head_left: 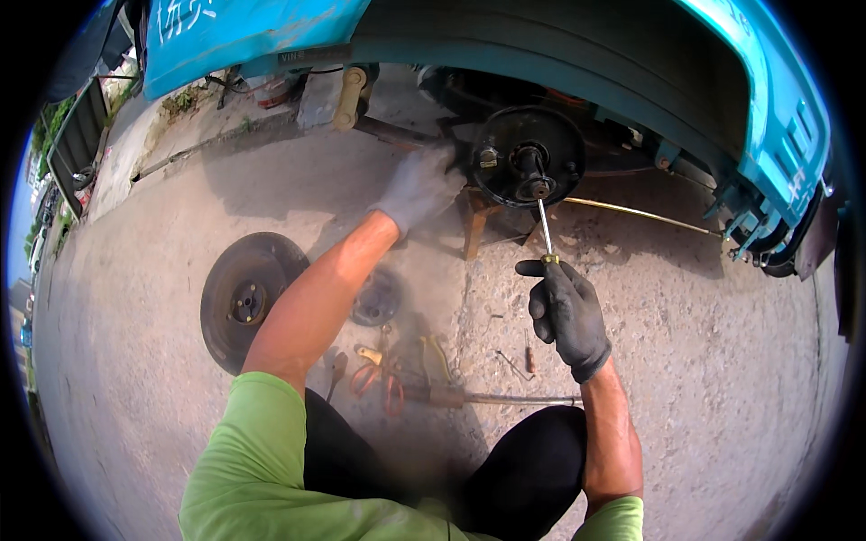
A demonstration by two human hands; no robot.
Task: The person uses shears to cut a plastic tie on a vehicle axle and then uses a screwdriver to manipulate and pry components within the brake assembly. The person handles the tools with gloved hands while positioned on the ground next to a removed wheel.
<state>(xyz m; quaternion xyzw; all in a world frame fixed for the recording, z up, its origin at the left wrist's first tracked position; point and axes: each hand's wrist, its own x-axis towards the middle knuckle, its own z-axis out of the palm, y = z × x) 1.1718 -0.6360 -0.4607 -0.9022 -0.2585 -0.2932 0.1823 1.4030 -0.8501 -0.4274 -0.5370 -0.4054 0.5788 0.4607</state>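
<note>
My right hand (pixel 572 317), in a dark glove, is closed around the handle of a screwdriver (pixel 544 225). The screwdriver's metal shaft points away from me, its tip at the lower end of the black wheel hub's spindle (pixel 536 171). Around the spindle is a round black brake backing plate (pixel 569 149), mounted beneath a blue vehicle. My left hand (pixel 420 187), in a pale grey glove, reaches just left of the plate. Motion smears its fingers, so I cannot see whether it grips anything.
A wheel with its tyre (pixel 221 311) lies on the concrete at left, partly behind my left forearm. Beside it is a round metal drum (pixel 377 299). Red-handled tools (pixel 393 395) and a long metal bar (pixel 519 399) lie before my knees. The blue bodywork (pixel 785 108) overhangs the hub.
</note>
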